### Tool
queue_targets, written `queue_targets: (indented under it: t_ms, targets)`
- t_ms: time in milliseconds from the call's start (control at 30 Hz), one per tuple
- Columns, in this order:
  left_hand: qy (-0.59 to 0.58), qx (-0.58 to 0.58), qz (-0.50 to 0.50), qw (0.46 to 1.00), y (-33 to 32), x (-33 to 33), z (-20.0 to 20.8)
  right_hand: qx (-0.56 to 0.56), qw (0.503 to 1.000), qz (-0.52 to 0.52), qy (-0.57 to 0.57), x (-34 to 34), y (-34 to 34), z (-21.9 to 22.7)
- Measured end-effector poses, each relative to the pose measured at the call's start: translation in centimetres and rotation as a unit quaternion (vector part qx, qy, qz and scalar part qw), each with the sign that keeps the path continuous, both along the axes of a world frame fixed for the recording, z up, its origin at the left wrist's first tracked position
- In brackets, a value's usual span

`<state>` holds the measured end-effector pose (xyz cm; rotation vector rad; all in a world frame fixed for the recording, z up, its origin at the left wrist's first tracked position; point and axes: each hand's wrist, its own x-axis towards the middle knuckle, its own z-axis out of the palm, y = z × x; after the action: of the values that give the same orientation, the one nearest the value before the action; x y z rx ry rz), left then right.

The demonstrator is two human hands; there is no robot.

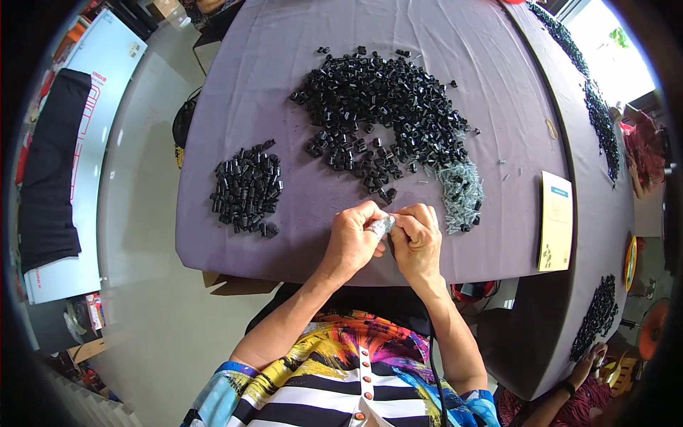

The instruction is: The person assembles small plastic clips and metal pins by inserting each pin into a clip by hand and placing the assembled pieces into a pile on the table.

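Close together at the near edge of the table, my left hand (351, 237) and my right hand (417, 239) meet with their fingertips pinched. A crinkled silvery wrap (381, 226) shows at the left fingertips; I cannot tell whether it covers a finger or is held. Whatever small thing lies between the fingers is hidden. Just beyond my hands spreads a large heap of small black plastic pieces (384, 99). A pile of small silvery screws (462, 196) adjoins it, right of my right hand. Off to the left lies a smaller pile of black pieces (247, 186).
A grey-purple cloth covers the table (299, 249). At its right edge lie a yellowish booklet (555, 222) and a rubber band (551, 129). Beyond, a second table carries more black piles (597, 313), with other people beside it. A long white box (117, 60) stands left.
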<state>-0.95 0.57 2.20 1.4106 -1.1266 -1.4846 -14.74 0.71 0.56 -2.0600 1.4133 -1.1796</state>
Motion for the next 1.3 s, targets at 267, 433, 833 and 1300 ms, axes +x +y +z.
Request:
queue_targets:
  t_ms: [267, 433, 833, 1300]
  targets:
    - [-0.047, -0.016, -0.022, 0.999, 0.1, -0.2, 0.1, 0.005, 1.0, 0.003, 0.01, -0.1, 0.0, 0.3]
    - [-0.079, -0.033, -0.027, 0.996, 0.3, -0.2, 0.3, -0.002, 1.0, -0.01, 0.014, -0.2, -0.2, 0.1]
    - [-0.397, -0.275, 0.05, 0.874, 1.4, 3.9, 1.6, 0.045, 0.993, -0.053, 0.098, -3.2, -2.5, 3.2]
    - [-0.469, -0.304, 0.036, 0.828, -5.8, 6.4, 3.7, 0.052, 0.965, -0.076, 0.244, -2.7, -5.1, 1.7]
